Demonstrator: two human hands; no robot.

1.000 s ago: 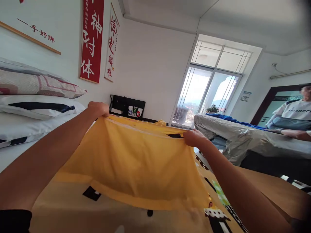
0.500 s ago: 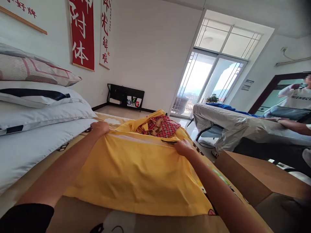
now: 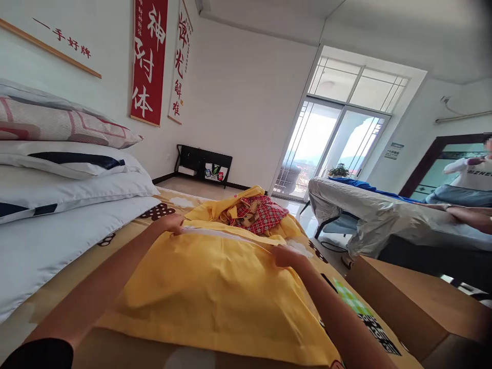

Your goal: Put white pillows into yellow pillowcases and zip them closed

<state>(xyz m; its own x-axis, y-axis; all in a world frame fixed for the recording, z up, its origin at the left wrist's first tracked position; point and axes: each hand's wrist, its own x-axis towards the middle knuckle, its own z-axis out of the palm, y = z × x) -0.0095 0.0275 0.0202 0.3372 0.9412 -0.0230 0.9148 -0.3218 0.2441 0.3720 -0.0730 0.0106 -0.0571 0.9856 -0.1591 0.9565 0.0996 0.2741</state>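
Note:
A yellow pillowcase-like cloth (image 3: 215, 287) lies spread over the patterned bed cover in front of me, its near edge toward my body. My left hand (image 3: 171, 224) is closed on its far left corner. At the far right corner, my right hand (image 3: 284, 255) also grips it, fingers partly hidden by the fabric. Between the two hands the far edge shows as two layers, with a pale strip along the gap. Just beyond lies a crumpled heap of more yellow cloth (image 3: 209, 207) with a red checked fabric (image 3: 265, 214) on top.
White pillows (image 3: 77, 189) and a patterned cushion (image 3: 69, 120) are stacked at left. On the right stand a cardboard box (image 3: 415, 292) and a plastic-covered table (image 3: 369, 210), with another person (image 3: 476, 171) behind it. A low black shelf (image 3: 203, 163) stands by the far wall.
My view has tilted up slightly. Both hands still hold the cloth's far edge; the cloth has puffed up a little, and its two layers at that edge have parted more.

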